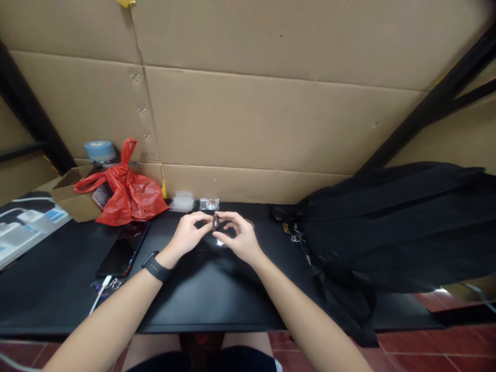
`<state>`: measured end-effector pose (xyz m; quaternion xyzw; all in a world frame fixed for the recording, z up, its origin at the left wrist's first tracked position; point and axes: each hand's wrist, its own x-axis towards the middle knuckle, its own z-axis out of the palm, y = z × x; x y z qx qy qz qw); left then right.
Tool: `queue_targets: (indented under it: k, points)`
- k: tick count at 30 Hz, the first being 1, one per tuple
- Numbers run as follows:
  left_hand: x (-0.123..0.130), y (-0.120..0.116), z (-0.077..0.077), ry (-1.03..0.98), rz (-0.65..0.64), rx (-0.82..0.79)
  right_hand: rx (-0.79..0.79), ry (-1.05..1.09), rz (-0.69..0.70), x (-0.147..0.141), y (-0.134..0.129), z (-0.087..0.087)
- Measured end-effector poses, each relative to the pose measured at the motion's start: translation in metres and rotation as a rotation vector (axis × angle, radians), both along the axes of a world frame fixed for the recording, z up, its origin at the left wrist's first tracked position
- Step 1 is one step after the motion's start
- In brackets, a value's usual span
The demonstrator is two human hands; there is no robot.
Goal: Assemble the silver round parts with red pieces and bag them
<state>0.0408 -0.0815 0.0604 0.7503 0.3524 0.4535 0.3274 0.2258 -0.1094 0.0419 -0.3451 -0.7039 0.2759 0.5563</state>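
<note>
Over the middle of the black table, my left hand (189, 232) and my right hand (241, 238) meet at a small dark brown disc (215, 222). The disc is seen nearly edge-on, pinched between the fingertips of both hands. What kind of thing it is cannot be made out. Just beneath the fingers lies a small shiny piece with a red mark (222, 242), partly covered by my right hand. The rim of a round item (250, 223) shows behind my right hand. A dark watch (156, 266) is on my left wrist.
Against the cardboard wall lie a clear packet (210, 204) and a stack of clear plastic pieces (182, 201). Leftward are a red plastic bag (132, 194), a cardboard box (75, 194), a phone (123, 249) and a power strip (33, 232). A black backpack (391, 232) fills the right side.
</note>
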Motion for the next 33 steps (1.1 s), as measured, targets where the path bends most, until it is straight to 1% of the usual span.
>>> queue_targets:
  k: [3, 6, 9, 12, 16, 18, 20, 22, 24, 26, 28, 30, 33]
  points:
    - [0.001, -0.003, 0.001, 0.040, 0.035, 0.073, 0.004, -0.009, 0.003, 0.001, 0.000, 0.000]
    - [0.001, -0.007, 0.003, 0.131, 0.108, 0.179, 0.004, -0.016, 0.003, 0.000, 0.001, -0.001]
    - [0.002, -0.010, 0.004, 0.194, 0.168, 0.259, 0.001, 0.001, -0.031, 0.000, 0.001, -0.001]
    - [0.004, -0.012, 0.004, 0.173, 0.189, 0.277, -0.035, 0.028, -0.025, 0.000, 0.000, -0.001]
    - [0.007, -0.013, 0.001, 0.065, 0.147, 0.247, -0.135, 0.087, 0.054, 0.000, -0.001, 0.000]
    - [0.008, -0.013, -0.001, 0.067, 0.173, 0.268, -0.174, 0.109, 0.049, -0.002, -0.001, -0.001]
    - [0.007, -0.014, -0.003, 0.149, 0.260, 0.345, -0.212, 0.129, 0.041, -0.003, -0.001, -0.003]
    - [0.005, -0.014, -0.004, 0.262, 0.345, 0.460, -0.264, 0.136, 0.064, -0.003, -0.001, -0.004]
    - [0.003, -0.015, -0.005, 0.356, 0.389, 0.586, -0.294, 0.098, 0.084, -0.002, -0.001, -0.004]
    - [0.002, -0.015, -0.005, 0.424, 0.399, 0.685, -0.258, 0.024, 0.065, 0.000, 0.001, -0.003]
    - [0.002, -0.016, -0.005, 0.472, 0.389, 0.734, -0.180, -0.053, 0.022, 0.003, 0.003, -0.003]
    - [0.004, -0.017, -0.004, 0.499, 0.364, 0.736, -0.110, -0.125, -0.020, 0.005, 0.005, -0.003]
    - [0.007, -0.020, -0.001, 0.499, 0.344, 0.661, -0.008, -0.273, -0.092, 0.008, 0.007, -0.004]
